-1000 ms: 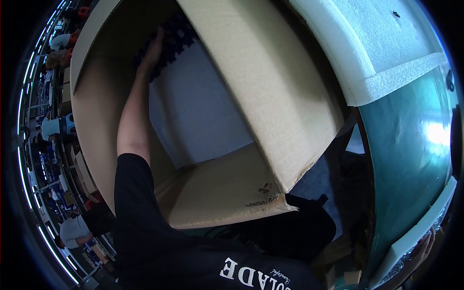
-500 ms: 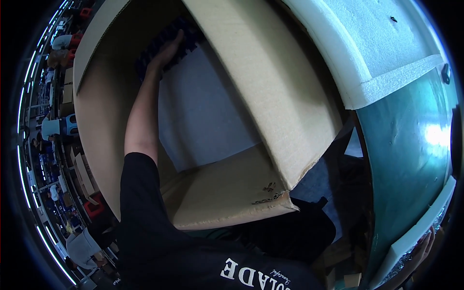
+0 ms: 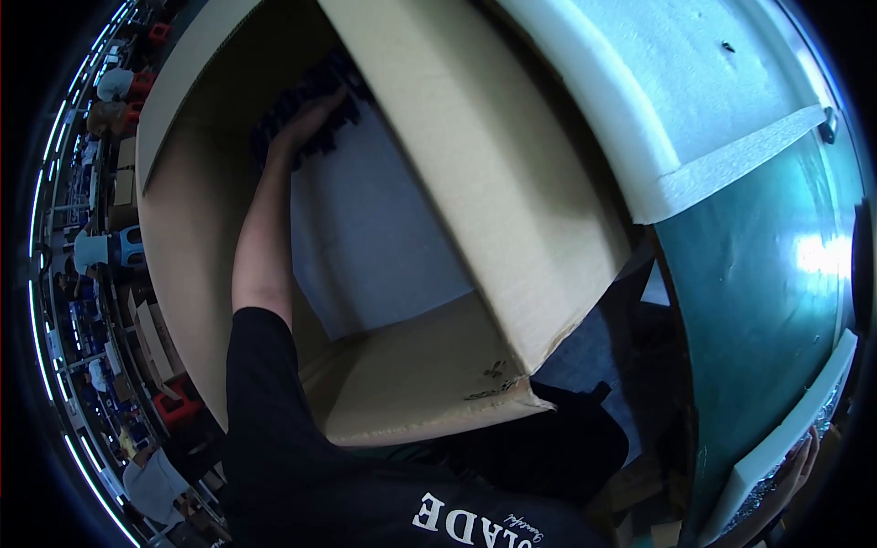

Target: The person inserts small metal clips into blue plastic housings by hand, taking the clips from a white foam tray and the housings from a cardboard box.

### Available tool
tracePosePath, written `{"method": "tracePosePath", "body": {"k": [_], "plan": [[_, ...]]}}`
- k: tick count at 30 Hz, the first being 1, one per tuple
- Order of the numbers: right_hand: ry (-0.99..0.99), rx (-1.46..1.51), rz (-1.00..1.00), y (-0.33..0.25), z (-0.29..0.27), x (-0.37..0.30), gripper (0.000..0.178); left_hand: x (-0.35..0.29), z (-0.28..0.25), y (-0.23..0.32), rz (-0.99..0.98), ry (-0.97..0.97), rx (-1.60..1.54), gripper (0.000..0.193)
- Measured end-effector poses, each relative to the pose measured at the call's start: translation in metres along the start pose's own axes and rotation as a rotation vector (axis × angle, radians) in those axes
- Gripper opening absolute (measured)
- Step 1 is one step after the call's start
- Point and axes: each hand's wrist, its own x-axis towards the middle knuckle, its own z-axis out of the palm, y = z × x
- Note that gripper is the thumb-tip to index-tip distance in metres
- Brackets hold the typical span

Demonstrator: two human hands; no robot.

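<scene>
My left arm reaches deep into a large brown cardboard box (image 3: 420,384). In its shadowed far end my left hand (image 3: 315,119) lies on dark blue notched pieces (image 3: 283,114), packed close together. Its visible fingers look stretched out; their tips are hard to make out in the dim light. A pale grey-white sheet (image 3: 375,219) lines the box below those pieces. At the lower right edge my right hand (image 3: 802,461) touches a white foam sheet (image 3: 776,438) with a shiny silvery bubbled side. Its fingers look extended, and part of the hand is in shadow.
A raised box flap (image 3: 484,173) stands between the opening and a green-topped table (image 3: 758,274). Thick white foam (image 3: 676,82) lies on that table. Shelving, cartons, red stools (image 3: 174,406) and other people (image 3: 151,479) line the far left.
The view has shifted slightly, so the box flap and the foam sit a little farther left and lower. My left hand stays on the blue pieces, and my right hand remains at the foam sheet.
</scene>
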Motion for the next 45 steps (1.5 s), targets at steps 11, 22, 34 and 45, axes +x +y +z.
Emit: {"method": "tracePosePath", "body": {"k": [11,22,34,45], "plan": [[-0.030,-0.113,-0.010,-0.018,0.005,-0.025,0.034,-0.002,-0.001,0.006,-0.066,-0.090,-0.137,0.081],[-0.035,-0.061,-0.051,-0.019,0.012,-0.026,0.033,0.005,0.005,-0.005,-0.237,-0.250,0.011,0.092],[0.052,-0.098,-0.082,0.010,0.000,-0.019,0.032,-0.022,0.008,0.006,0.100,0.030,-0.239,0.067],[0.031,-0.094,-0.282,0.004,0.022,-0.027,0.029,-0.096,-0.086,0.041,0.017,-0.121,-0.709,0.058]]}}
